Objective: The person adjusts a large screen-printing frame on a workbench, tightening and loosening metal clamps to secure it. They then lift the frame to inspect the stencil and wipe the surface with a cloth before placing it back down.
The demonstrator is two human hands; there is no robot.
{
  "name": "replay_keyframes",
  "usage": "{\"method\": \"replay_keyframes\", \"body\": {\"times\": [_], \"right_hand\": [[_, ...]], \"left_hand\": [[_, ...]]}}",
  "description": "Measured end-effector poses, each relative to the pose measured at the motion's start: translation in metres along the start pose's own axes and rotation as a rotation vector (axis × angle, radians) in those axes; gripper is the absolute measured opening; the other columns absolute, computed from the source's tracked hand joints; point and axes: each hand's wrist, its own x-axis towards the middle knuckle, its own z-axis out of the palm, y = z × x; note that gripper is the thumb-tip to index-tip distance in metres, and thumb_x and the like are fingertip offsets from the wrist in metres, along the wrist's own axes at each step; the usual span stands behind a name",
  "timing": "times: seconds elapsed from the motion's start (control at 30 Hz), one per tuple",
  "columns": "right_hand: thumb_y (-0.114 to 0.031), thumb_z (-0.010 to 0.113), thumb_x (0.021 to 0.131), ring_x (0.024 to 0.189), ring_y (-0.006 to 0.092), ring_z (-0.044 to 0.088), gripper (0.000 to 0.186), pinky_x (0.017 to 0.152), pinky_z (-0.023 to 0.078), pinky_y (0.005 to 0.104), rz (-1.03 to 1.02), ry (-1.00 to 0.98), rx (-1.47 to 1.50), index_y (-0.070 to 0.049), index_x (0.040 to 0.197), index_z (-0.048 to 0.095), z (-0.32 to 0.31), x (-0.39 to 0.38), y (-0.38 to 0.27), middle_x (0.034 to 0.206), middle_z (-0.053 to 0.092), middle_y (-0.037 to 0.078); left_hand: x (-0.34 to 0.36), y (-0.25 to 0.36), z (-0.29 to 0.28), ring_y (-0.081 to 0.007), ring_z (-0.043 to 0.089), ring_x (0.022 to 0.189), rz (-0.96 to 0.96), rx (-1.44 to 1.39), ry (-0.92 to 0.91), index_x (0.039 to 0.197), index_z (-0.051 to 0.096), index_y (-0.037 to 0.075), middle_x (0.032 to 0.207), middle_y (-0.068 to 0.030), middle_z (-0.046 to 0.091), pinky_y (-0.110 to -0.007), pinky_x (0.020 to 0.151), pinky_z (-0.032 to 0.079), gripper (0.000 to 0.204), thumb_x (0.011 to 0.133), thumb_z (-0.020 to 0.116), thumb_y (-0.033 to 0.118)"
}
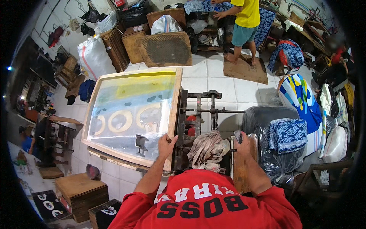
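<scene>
A large wooden-framed printing screen [178, 86] is tilted on a dark metal stand to my left, its mesh streaked yellow, blue and white with ring-shaped openings. My left hand [167, 147] grips the frame's right rail near its lower corner. My right hand [243, 145] is closed around a small flat grey piece like a scraper [238, 136], over a wooden board [244, 164]. Between my hands lies a crumpled, stained rag [209, 150]. Through the mesh a dark metal clamp-like part [140, 142] shows.
Behind the rag stands a metal clamping mechanism [212, 110]. At my right, folded blue patterned cloth [288, 135] rests on a black plastic-wrapped bundle [263, 114]. Stacked boards [82, 194] stand lower left. A person in yellow [248, 15] stands on a brown mat [244, 70] at the back.
</scene>
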Motion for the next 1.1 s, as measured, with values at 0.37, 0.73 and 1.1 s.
{"method": "replay_keyframes", "body": {"times": [0.37,0.73,1.1], "right_hand": [[-0.025,0.074,0.083,0.105,0.0410,0.065,0.051,0.088,0.051,0.0471,-0.041,0.017,-0.105,-0.008,0.128,0.056,-0.004,0.000,-0.005,0.111,0.069,0.022],[-0.026,0.072,0.084,0.105,0.0456,0.063,0.052,0.089,0.051,0.0514,0.002,-0.003,-0.142,-0.010,0.131,0.054,-0.006,-0.003,-0.009,0.112,0.067,0.025],[-0.022,0.073,0.081,0.104,0.0467,0.063,0.057,0.089,0.050,0.0533,-0.030,0.000,-0.144,-0.009,0.133,0.052,-0.012,-0.005,-0.019,0.112,0.066,0.026]], "left_hand": [[0.009,0.011,0.011,-0.0438,0.056,0.101,0.032,0.209,0.000,0.115,0.055,-0.005,0.107,-0.0269,0.058,-0.051,0.088,0.048,0.080,0.069,0.085,0.053],[0.013,0.002,0.020,-0.0422,0.057,0.102,0.056,0.239,-0.002,0.111,0.056,-0.002,0.108,-0.0235,0.059,-0.050,0.089,0.048,0.066,0.069,0.086,0.038],[0.013,0.009,0.019,-0.0404,0.058,0.101,0.116,0.138,0.006,0.102,0.058,0.002,0.104,-0.0180,0.060,-0.049,0.085,0.049,0.048,0.069,0.083,0.026]]}}
